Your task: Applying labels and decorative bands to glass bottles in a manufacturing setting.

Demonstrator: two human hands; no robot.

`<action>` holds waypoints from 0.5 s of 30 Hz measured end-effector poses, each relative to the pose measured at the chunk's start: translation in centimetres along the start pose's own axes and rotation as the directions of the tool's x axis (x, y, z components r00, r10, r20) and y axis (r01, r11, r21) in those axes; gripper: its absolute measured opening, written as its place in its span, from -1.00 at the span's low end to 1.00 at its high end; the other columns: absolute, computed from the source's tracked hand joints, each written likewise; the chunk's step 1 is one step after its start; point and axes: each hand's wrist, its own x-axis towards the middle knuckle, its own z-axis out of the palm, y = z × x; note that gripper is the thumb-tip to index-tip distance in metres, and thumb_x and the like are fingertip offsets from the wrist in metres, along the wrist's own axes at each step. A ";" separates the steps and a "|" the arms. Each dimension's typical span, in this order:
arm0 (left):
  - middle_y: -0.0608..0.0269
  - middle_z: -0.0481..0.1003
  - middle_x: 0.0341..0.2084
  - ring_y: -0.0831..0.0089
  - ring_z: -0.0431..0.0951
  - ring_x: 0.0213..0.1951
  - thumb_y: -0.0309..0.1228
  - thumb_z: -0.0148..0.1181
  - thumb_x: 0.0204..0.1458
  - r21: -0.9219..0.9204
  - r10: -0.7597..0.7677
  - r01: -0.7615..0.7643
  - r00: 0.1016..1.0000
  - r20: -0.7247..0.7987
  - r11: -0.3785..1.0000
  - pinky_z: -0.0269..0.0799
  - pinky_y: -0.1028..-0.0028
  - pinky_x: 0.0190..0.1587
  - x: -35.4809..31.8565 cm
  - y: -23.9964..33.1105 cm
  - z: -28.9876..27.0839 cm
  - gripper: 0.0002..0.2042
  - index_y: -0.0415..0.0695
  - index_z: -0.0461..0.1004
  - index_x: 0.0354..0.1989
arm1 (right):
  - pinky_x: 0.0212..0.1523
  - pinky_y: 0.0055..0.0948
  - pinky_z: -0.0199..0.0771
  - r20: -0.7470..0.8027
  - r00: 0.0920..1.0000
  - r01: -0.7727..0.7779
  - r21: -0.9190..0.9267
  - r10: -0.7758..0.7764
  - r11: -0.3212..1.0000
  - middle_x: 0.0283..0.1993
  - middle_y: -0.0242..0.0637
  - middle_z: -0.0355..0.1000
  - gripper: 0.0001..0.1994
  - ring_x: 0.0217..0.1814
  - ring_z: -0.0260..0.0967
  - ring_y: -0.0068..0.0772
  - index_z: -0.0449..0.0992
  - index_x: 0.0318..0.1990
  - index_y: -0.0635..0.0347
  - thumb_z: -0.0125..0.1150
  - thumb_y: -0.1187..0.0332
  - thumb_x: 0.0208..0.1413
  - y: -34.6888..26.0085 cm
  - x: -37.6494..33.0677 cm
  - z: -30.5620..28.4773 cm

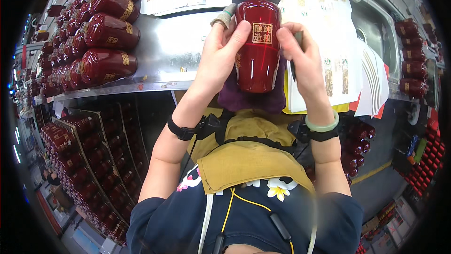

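Head view, looking down: both hands close on a glossy red bottle (pixel 257 50) that lies lengthwise on a purple cloth (pixel 253 98) at the near edge of a steel table (pixel 169 52), its stoppered neck pointing away beyond the fingertips. The left hand (pixel 221 54) cups the bottle's left flank; its thumb (pixel 239 35) presses flat against the edge of a square gold label (pixel 262 33) on the upper body, while a taped fingertip (pixel 224 17) stands up just past the thumb, beside the bottle's shoulder. The right hand (pixel 303 59) grips the opposite flank, its thumb (pixel 285 35) laid on the glass just right of the label, and the remaining fingers are curled together around a thin dark tool (pixel 294 61) whose tip hangs below the palm; what kind of tool it is cannot be told. A pale green bangle (pixel 323 125) circles the right wrist, and black straps sit on both wrists. Beyond the right fingers, sheets of gold labels (pixel 324 24) spread over the table, with a steel sink (pixel 376 33) further out. Well left of the left fingers, rows of matching red bottles (pixel 101 28) lie on their sides on the tabletop, and more fill the crates (pixel 80 160) under it.
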 end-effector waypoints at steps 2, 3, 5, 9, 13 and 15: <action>-0.02 0.38 0.27 0.37 0.41 0.27 -0.32 0.20 0.34 0.066 0.007 -0.007 1.000 -0.013 0.998 0.33 0.38 0.34 0.0 -0.3 0.1 -0.32 -0.43 0.04 0.47 | -0.30 -0.72 0.20 -0.016 1.000 0.012 -0.004 -0.012 1.000 -0.34 -0.62 0.23 -0.70 -0.31 0.14 -0.79 0.46 -0.10 0.20 0.48 0.30 0.19 0.9 0.2 0.6; -0.02 0.38 0.27 0.37 0.41 0.27 -0.32 0.20 0.34 0.067 0.008 -0.007 1.000 -0.014 0.998 0.33 0.38 0.34 0.0 -0.4 0.2 -0.32 -0.43 0.04 0.47 | -0.31 -0.72 0.20 -0.014 0.999 0.040 -0.009 -0.040 0.999 -0.35 -0.61 0.24 -0.70 -0.32 0.14 -0.79 0.45 -0.11 0.19 0.48 0.30 0.19 1.4 0.4 0.6; -0.04 0.39 0.26 0.35 0.43 0.25 -0.35 0.23 0.31 0.063 0.024 -0.023 1.000 -0.007 0.998 0.36 0.37 0.32 0.0 -0.3 0.3 -0.30 -0.43 0.03 0.47 | -0.31 -0.72 0.20 -0.021 0.999 0.035 0.008 -0.035 0.999 -0.35 -0.61 0.24 -0.70 -0.32 0.14 -0.79 0.44 -0.12 0.19 0.48 0.31 0.19 1.3 0.3 0.8; -0.03 0.40 0.25 0.37 0.44 0.24 -0.34 0.22 0.32 0.056 0.024 -0.023 1.000 -0.006 0.998 0.37 0.37 0.31 -0.2 -0.1 0.4 -0.32 -0.42 0.04 0.47 | -0.30 -0.71 0.23 -0.019 1.000 0.001 0.054 0.000 0.999 -0.35 -0.60 0.24 -0.70 -0.33 0.14 -0.79 0.43 -0.13 0.18 0.48 0.32 0.19 1.0 0.2 1.0; -0.01 0.42 0.23 0.38 0.45 0.22 -0.35 0.20 0.33 0.073 0.041 -0.040 0.999 -0.018 0.997 0.39 0.39 0.28 -0.3 -0.2 0.7 -0.34 -0.41 0.05 0.46 | -0.27 -0.72 0.26 -0.009 0.999 -0.042 0.052 0.042 0.998 -0.35 -0.60 0.26 -0.70 -0.32 0.17 -0.79 0.43 -0.12 0.19 0.48 0.32 0.19 1.0 0.4 0.5; 0.00 0.42 0.23 0.38 0.45 0.22 -0.35 0.19 0.34 0.090 0.053 -0.052 0.998 -0.017 0.995 0.39 0.40 0.27 -0.3 -0.2 0.8 -0.35 -0.40 0.05 0.46 | -0.26 -0.73 0.25 -0.008 1.000 -0.002 0.064 0.002 0.998 -0.35 -0.61 0.27 -0.72 -0.32 0.18 -0.80 0.43 -0.13 0.18 0.45 0.31 0.22 1.1 0.3 0.8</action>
